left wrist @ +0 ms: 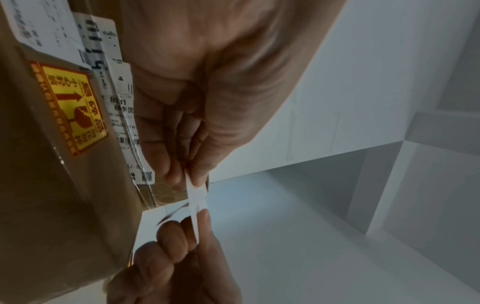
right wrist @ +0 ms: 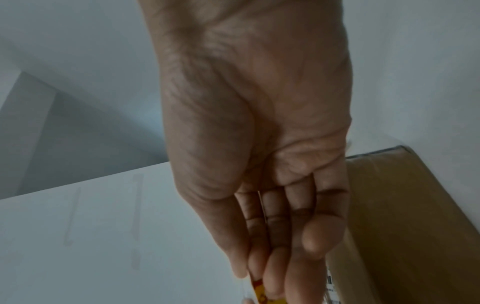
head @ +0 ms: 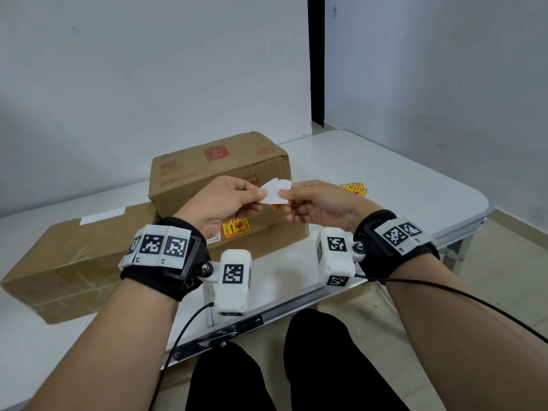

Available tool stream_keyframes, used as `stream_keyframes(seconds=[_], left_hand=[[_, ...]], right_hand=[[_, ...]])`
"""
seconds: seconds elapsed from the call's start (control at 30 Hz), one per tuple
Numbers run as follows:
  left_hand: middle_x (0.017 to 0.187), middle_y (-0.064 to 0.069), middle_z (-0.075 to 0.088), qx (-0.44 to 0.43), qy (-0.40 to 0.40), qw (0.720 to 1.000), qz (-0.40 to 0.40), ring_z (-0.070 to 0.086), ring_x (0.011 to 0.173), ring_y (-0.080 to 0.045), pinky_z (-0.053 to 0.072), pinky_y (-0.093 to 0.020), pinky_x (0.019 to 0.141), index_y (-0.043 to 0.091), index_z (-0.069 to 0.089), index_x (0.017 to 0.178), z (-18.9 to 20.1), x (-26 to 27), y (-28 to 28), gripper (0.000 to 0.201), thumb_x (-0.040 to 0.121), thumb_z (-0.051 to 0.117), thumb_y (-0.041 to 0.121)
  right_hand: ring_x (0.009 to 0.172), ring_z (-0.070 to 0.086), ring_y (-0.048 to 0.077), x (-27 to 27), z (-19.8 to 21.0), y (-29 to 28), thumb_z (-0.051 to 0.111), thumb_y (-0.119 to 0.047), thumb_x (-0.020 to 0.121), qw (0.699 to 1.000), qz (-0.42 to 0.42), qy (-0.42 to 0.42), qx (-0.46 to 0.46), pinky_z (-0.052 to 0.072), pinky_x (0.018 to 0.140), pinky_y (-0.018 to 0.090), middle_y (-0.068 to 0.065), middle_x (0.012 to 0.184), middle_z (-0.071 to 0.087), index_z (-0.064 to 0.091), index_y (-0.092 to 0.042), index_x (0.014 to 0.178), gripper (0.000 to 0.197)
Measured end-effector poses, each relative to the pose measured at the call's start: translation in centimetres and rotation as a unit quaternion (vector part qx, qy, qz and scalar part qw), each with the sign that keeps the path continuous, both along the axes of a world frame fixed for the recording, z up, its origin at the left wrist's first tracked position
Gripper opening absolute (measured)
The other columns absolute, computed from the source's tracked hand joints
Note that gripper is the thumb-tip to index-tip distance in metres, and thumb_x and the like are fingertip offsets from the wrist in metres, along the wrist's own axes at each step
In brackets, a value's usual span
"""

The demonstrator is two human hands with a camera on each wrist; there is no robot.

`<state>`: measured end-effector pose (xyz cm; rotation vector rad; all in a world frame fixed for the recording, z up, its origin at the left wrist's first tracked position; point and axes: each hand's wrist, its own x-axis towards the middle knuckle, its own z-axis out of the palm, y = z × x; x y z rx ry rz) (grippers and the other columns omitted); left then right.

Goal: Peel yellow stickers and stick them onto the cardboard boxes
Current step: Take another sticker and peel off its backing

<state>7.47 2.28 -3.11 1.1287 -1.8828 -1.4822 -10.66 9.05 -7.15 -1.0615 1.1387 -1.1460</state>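
Note:
Both hands meet above the table in front of the tall cardboard box (head: 219, 173). My left hand (head: 234, 197) pinches the white backing paper (head: 274, 191) of a sticker between thumb and fingers. My right hand (head: 299, 203) pinches the same piece from the right, a yellow-and-red sticker edge (right wrist: 259, 288) showing between its fingertips. In the left wrist view the white strip (left wrist: 196, 203) spans from one hand to the other. One yellow sticker (head: 236, 228) is stuck on the tall box's front face. A long flat cardboard box (head: 68, 262) lies to the left.
A small pile of yellow stickers (head: 354, 188) lies on the white table (head: 400, 185) right of my right hand. White shipping labels (left wrist: 122, 102) cover part of the tall box. The table's metal front edge (head: 267, 314) runs just above my knees.

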Motion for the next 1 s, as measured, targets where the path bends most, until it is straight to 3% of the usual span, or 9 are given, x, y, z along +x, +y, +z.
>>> stream_keyframes(seconds=[0.1, 0.33, 0.6, 0.83, 1.0], left_hand=[[0.077, -0.009, 0.070, -0.004, -0.004, 1.000, 0.004, 0.066, 0.060, -0.006, 0.057, -0.016, 0.063, 0.000, 0.068, 0.091, 0.0, 0.0, 0.0, 0.011, 0.088, 0.066, 0.011], [0.077, -0.011, 0.071, -0.066, -0.024, 0.997, 0.034, 0.066, 0.055, -0.006, 0.053, -0.015, 0.053, -0.001, 0.065, 0.097, 0.0, -0.2, 0.2, 0.014, 0.090, 0.064, 0.011], [0.080, -0.008, 0.073, -0.138, -0.041, 0.988, 0.054, 0.066, 0.058, -0.005, 0.053, -0.014, 0.055, 0.006, 0.066, 0.094, 0.0, -0.5, 0.6, 0.008, 0.091, 0.063, 0.014], [0.078, -0.006, 0.071, -0.121, -0.031, 0.991, 0.044, 0.063, 0.065, -0.012, 0.057, -0.026, 0.070, 0.008, 0.065, 0.093, 0.1, -0.6, 0.3, 0.006, 0.090, 0.063, 0.013], [0.073, -0.004, 0.068, -0.086, -0.005, 0.996, 0.039, 0.060, 0.061, -0.008, 0.055, -0.020, 0.064, 0.006, 0.065, 0.094, 0.3, -0.7, 0.0, 0.006, 0.090, 0.063, 0.011]], right_hand=[[0.063, 0.062, 0.014, -0.2, -0.2, 0.0, 0.059, -0.021, 0.094, 1.000, 0.001, 0.005, 0.006, 0.047, 0.071, 0.025, 0.001, 0.069, 0.063, 0.059, -0.010, 0.094, 0.011], [0.060, 0.061, 0.015, -0.2, -0.1, 0.3, 0.058, -0.019, 0.094, 1.000, -0.015, 0.007, 0.014, 0.046, 0.067, 0.025, 0.001, 0.066, 0.061, 0.058, -0.013, 0.078, 0.018], [0.059, 0.060, 0.014, -0.8, -0.4, 0.2, 0.057, -0.020, 0.093, 0.999, -0.033, -0.015, 0.033, 0.046, 0.064, 0.024, 0.001, 0.066, 0.060, 0.057, -0.012, 0.084, 0.012], [0.056, 0.059, 0.012, -1.2, -0.6, 0.6, 0.058, -0.018, 0.092, 0.998, -0.044, -0.048, 0.024, 0.049, 0.060, 0.021, 0.000, 0.064, 0.059, 0.057, -0.013, 0.080, 0.014], [0.055, 0.056, 0.012, -1.4, -0.7, 1.0, 0.056, -0.017, 0.093, 0.995, -0.049, -0.089, 0.013, 0.047, 0.060, 0.020, -0.001, 0.063, 0.057, 0.057, -0.013, 0.074, 0.019]])
